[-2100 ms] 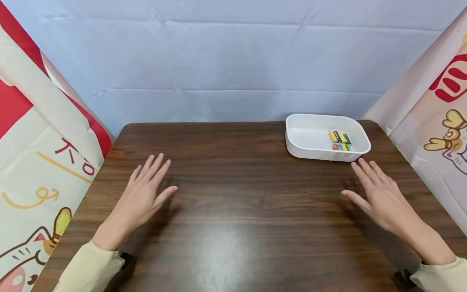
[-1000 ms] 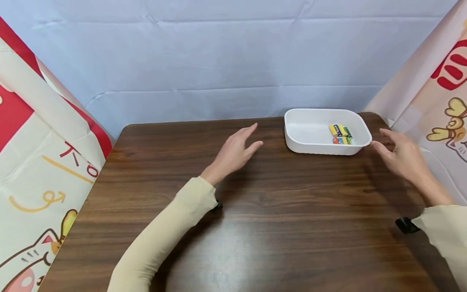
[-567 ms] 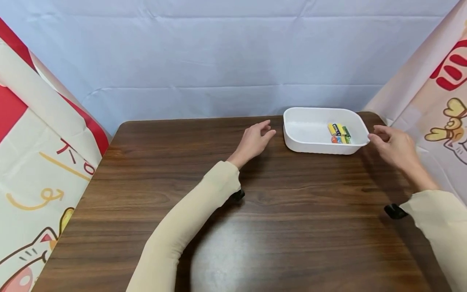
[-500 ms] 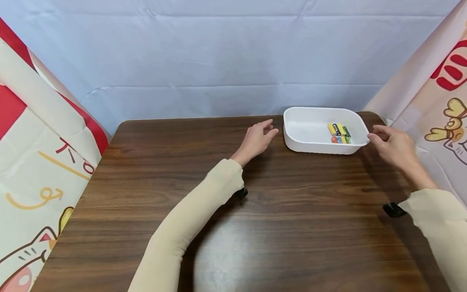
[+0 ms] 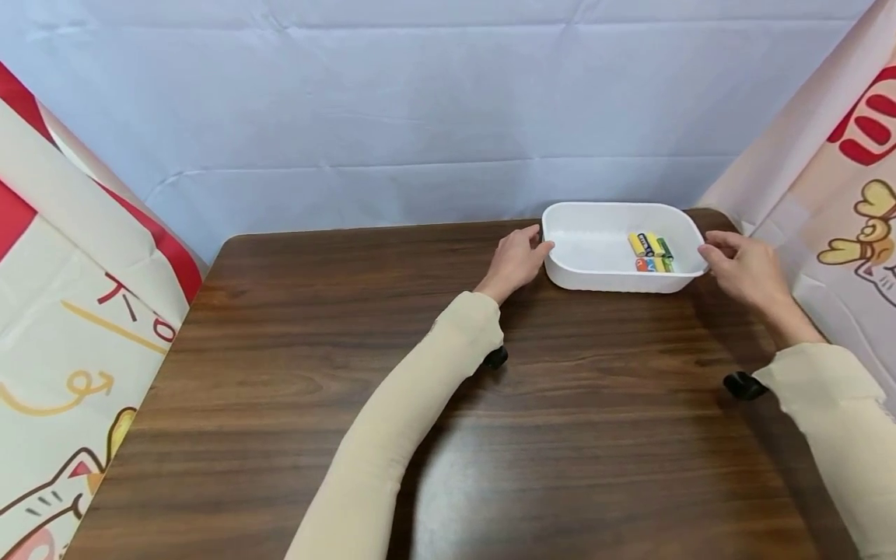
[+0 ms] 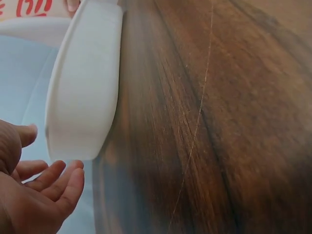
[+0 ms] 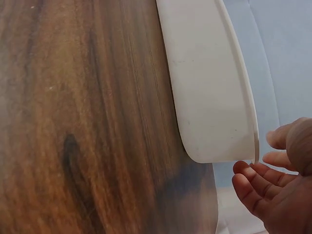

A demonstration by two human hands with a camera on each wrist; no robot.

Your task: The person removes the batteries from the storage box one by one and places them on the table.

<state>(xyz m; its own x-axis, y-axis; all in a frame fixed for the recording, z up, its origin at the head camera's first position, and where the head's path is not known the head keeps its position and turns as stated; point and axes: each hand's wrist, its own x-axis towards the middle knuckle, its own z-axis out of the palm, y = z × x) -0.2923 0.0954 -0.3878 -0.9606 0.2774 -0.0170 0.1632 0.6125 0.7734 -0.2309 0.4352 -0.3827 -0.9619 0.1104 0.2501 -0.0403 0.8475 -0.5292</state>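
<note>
A white plastic tray (image 5: 616, 281) with rounded corners stands at the table's back right. Several small batteries (image 5: 651, 246) with yellow, dark and green wraps lie in its right half. My left hand (image 5: 514, 260) is at the tray's left end, thumb by the rim; in the left wrist view the loosely bent fingers (image 6: 68, 192) stay just short of the wall. My right hand (image 5: 747, 268) is at the right end; in the right wrist view its fingertips (image 7: 242, 168) touch or nearly touch the rim, while the thumb stands off it.
The dark wood-grain table (image 5: 315, 334) extends to the front and left of the tray. A pale cloth backdrop (image 5: 385, 109) hangs behind it. Printed cloths stand at both sides, the right cloth (image 5: 840, 233) close to my right hand.
My left hand has moved right across the table to the tray's left end. My right hand has shifted forward to its right end. The tray has not visibly moved on the table.
</note>
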